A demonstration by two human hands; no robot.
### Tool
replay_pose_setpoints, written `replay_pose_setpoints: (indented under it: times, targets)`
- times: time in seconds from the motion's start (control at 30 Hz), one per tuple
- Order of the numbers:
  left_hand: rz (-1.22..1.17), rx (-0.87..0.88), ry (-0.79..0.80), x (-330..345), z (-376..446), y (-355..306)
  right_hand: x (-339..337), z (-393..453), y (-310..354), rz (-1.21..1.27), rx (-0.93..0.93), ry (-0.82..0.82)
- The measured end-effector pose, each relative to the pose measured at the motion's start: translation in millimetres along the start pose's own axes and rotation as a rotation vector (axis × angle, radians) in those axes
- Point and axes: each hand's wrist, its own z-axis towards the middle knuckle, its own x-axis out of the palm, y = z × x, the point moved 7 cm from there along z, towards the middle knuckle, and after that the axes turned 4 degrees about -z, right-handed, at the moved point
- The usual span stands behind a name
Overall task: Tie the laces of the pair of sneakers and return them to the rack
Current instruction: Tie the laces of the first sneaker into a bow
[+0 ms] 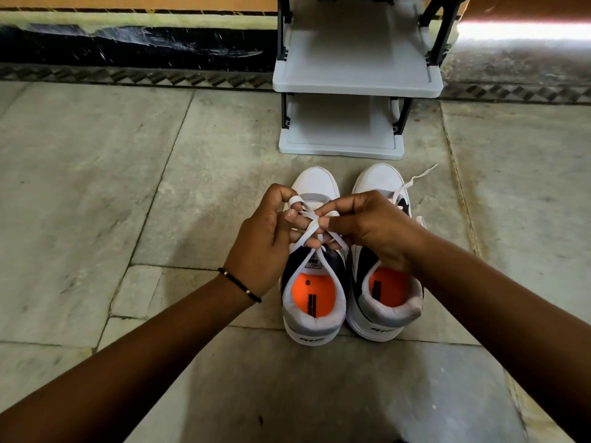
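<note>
Both forearms are reaching forward and down from the bottom corners, meeting over the left sneaker (pixel 315 282). The left hand (pixel 263 247) is turning palm inward, a black bead bracelet (pixel 240 285) on its wrist, its fingers (pixel 281 195) curling shut around a loop of the white lace (pixel 307 233). The right hand (pixel 372 230) is arching over from the other side, its thumb and forefinger pinching together on the same lace where the strands are crossing above the tongue.

The two sneakers are standing side by side on the stone floor (pixel 128 187), touching, heels toward the camera and toes pointing at the rack (pixel 355 81). They are white with grey and dark navy panels and orange insoles. The right sneaker (pixel 383 298) is lying untied, one lace end (pixel 415 179) trailing out past its toe. The grey two-tier rack is standing just beyond the toes.
</note>
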Motion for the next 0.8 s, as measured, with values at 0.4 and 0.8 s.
replay_pose_setpoints:
  times: [0.4,0.8]
  targets:
    - [-0.317,-0.426,0.062,-1,6,26,7,-2,-8,0.174,-0.023,-0.134]
    - [-0.189,-0.309,0.113,0,8,21,9,-13,34,-0.659,-0.465,-0.080]
